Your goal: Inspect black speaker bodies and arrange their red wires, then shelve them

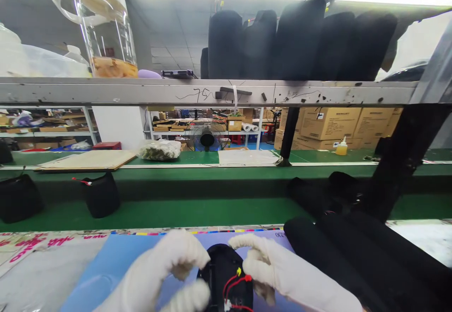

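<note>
In the head view, a black oval casing (221, 281) lies low in front of me, its lower end cut off by the frame. Red wires (230, 284) run across it, with a yellow tip, a red tip and a white connector. My left hand (173, 265), in a white glove, curls at the casing's left edge; its thumb is blurred by motion. My gloved right hand (268, 265) has its bent fingers on the right edge, close to the red tip, and the index finger reaches the top rim. Beneath is a blue mat (116, 260).
Black fabric-covered pieces (339, 255) are piled at the right, beside a dark post (406, 166). Two more black pieces (101, 196) stand on the green belt (197, 210) at left. Overhead, a shelf (158, 93) carries a glass jug (109, 34) and several black cylinders (300, 43).
</note>
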The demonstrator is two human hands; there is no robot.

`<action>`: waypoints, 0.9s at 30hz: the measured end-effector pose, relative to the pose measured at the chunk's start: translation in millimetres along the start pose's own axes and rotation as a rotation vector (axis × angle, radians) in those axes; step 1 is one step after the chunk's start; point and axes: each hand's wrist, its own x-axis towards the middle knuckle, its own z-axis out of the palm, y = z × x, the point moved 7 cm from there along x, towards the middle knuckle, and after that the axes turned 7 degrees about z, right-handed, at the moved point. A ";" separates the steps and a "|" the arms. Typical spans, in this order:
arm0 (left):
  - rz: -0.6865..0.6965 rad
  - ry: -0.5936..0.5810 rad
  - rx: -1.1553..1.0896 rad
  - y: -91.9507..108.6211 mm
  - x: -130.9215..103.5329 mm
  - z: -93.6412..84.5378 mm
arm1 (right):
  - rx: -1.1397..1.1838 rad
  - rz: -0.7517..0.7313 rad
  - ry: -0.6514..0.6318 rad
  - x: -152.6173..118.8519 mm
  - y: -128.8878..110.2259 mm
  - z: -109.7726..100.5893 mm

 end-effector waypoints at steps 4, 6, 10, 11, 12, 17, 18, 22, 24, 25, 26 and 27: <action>-0.223 -0.038 -0.056 -25.3 6.2 13.5 | -0.072 -0.003 0.004 -1.5 -2.8 8.8; -0.287 -0.101 -0.086 -35.1 8.4 34.1 | -0.084 -0.022 -0.022 -0.4 -4.6 13.2; -0.248 -0.052 -0.029 -48.2 9.7 60.1 | -0.190 -0.115 -0.009 -4.0 -13.6 11.0; -0.222 -0.043 -0.015 -49.5 9.1 63.2 | -0.272 -0.161 0.001 -7.4 -17.9 8.0; -0.203 -0.043 -0.009 -50.0 8.3 64.9 | -0.355 -0.199 -0.006 -11.4 -21.4 4.8; -0.264 -0.114 -0.129 -40.3 7.3 48.8 | -0.407 -0.131 -0.127 -24.7 -15.7 -19.9; -0.299 -0.115 -0.155 -37.7 7.9 41.5 | -0.392 -0.123 -0.103 -24.9 -14.1 -23.8; -0.363 0.101 -0.154 -34.9 11.9 2.8 | -0.273 -0.253 -0.036 -20.3 -15.4 -4.0; -0.341 0.216 -0.212 -36.5 12.6 -9.3 | -0.190 -0.296 -0.056 -12.2 -14.5 22.1; -0.327 0.257 -0.252 -37.5 12.6 -12.9 | -0.125 -0.299 -0.058 -5.7 -13.9 33.7; -0.321 0.294 -0.290 -38.7 12.1 -15.8 | -0.017 -0.291 -0.047 3.0 -13.6 41.7; -0.321 0.329 -0.323 -39.8 11.2 -18.4 | 0.072 -0.280 0.003 13.8 -13.8 44.7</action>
